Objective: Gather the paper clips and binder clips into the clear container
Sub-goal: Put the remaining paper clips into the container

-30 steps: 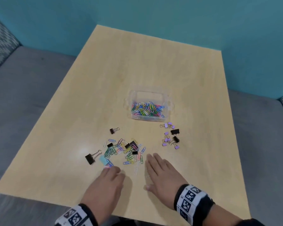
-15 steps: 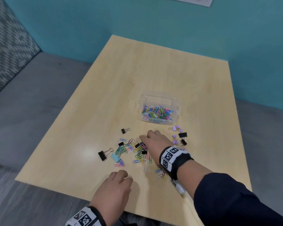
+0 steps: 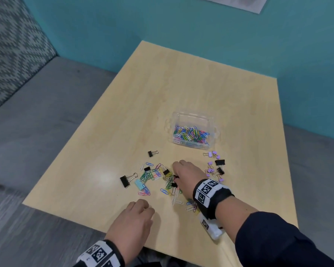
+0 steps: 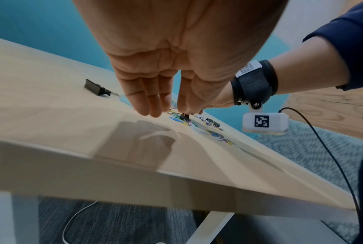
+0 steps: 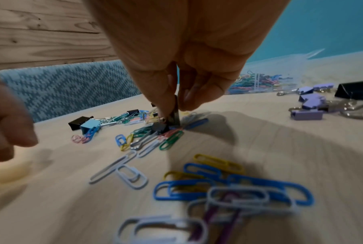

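Right wrist view: right hand [image 5: 182, 54] grip pinches a small black binder clip [image 5: 174, 113] between thumb and fingertips, just above the pile of coloured paper clips [image 3: 154, 175] mid-tabletop [image 3: 181, 93]. Clear container [image 3: 193, 130] sits just beyond the pile, already holding many paper clips. Purple binder clips [image 3: 212, 166] and two black ones lie right of the hand, near the container. Large black binder clip [image 3: 126, 180] and a light blue one [image 3: 139, 184] lie left of the pile. Left hand [image 3: 131, 224] near the front edge, fingers loosely curled, holding nothing.
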`<state>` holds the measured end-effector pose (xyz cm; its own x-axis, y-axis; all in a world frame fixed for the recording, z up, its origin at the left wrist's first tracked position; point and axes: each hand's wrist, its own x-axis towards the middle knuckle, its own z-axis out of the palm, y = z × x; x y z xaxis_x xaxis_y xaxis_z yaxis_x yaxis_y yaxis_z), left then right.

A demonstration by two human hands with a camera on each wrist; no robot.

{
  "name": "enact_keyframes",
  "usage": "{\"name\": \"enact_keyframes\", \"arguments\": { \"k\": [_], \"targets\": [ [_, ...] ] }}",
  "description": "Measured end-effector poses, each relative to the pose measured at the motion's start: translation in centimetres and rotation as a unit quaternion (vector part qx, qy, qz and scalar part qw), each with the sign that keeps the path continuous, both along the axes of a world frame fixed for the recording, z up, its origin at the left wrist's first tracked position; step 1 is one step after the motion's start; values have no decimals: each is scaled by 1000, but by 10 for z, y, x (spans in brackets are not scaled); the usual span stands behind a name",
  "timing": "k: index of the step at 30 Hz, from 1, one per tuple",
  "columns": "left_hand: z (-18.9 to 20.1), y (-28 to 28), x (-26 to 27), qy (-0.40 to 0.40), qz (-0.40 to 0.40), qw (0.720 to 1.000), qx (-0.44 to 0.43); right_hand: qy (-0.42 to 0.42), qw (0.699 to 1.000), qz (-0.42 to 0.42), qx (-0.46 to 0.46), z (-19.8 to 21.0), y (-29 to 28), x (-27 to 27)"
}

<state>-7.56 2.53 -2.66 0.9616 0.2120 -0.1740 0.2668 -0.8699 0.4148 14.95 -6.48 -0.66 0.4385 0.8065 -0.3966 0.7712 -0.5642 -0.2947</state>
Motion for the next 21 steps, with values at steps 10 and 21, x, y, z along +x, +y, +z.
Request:
{"name": "enact_keyframes", "arguments": {
  "k": [10,21],
  "targets": [
    [6,-3,79,31,31,999,-6,4,990,-88,112,5,-34,-7],
    [2,-21,138,137,-18,986,91,257,730,-595,215,-20,-129,25]
  ]
}}
